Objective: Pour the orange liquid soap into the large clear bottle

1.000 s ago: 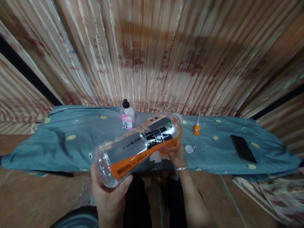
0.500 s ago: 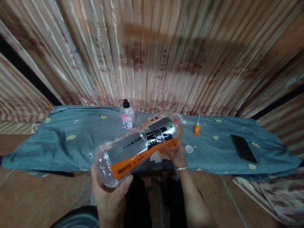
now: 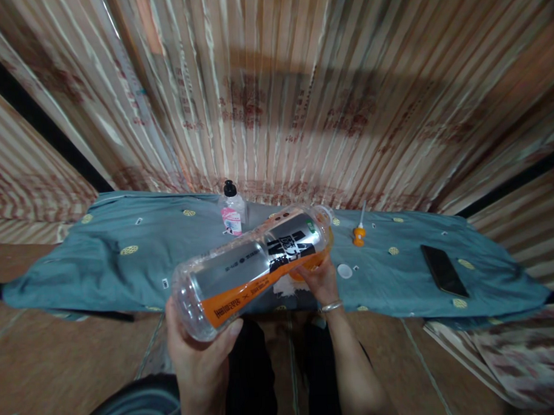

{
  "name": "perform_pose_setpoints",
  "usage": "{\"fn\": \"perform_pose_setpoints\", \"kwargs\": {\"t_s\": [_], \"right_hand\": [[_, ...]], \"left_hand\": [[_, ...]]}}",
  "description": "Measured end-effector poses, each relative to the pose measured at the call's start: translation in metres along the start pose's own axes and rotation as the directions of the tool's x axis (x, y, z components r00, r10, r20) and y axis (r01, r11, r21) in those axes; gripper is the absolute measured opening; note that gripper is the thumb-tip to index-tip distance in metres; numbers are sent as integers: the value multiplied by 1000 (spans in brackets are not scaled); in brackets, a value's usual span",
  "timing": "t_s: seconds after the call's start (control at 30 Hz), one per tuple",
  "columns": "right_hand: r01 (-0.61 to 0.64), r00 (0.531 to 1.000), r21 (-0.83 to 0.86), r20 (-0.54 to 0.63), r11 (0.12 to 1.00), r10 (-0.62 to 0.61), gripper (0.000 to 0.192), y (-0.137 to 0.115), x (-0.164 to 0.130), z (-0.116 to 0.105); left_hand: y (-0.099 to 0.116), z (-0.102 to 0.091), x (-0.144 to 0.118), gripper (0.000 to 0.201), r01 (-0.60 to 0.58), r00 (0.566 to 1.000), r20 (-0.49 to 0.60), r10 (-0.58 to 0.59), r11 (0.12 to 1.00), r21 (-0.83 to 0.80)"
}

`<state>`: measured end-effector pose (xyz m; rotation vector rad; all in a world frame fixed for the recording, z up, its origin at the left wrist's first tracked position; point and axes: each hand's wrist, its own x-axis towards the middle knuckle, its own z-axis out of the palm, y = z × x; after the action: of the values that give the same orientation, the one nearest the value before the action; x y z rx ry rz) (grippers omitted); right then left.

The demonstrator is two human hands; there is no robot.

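Observation:
My left hand (image 3: 198, 355) grips the base of a large clear plastic bottle (image 3: 243, 269) with a silver and orange label. The bottle lies tilted across my view, its neck to the upper right and a little higher than its base. Under and behind the neck end, my right hand (image 3: 322, 281) is closed around an orange see-through container (image 3: 310, 264), mostly hidden by the bottle. Whether the two touch, I cannot tell. A white round lid (image 3: 344, 271) lies just right of my right hand. Beyond it is an orange cap with a pale thin stem (image 3: 358, 235).
A small clear bottle with a black top and pink label (image 3: 232, 215) stands at the back of the cloth-covered board (image 3: 116, 273). On the right lies a dark phone (image 3: 444, 271). A striped curtain (image 3: 273, 111) hangs close behind. A round dark object (image 3: 134, 406) stands at lower left.

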<state>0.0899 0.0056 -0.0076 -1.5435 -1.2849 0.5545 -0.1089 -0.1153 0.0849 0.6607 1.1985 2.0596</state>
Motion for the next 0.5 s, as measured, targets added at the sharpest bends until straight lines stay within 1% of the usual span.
{"fn": "perform_pose_setpoints", "kwargs": {"t_s": [0.13,0.27,0.4,0.5], "right_hand": [[21,1000,14,1,1000,-21,63,1,-1,0],[44,999,6,-22,999,-44,65,2,0,1],[39,999,5,-8,999,-39,63,1,0,1],[35,999,16,5,999,-35,61,0,0,0]], "left_hand": [[0,0,0,76,10,1000,-1,-10,1000,12],[-1,-3,-1,78,18,1000,-6,-18,999,41],[-1,-2,0,78,0,1000,-1,0,999,40],[-1,-1,1,80,10,1000,-7,-10,1000,28]]}}
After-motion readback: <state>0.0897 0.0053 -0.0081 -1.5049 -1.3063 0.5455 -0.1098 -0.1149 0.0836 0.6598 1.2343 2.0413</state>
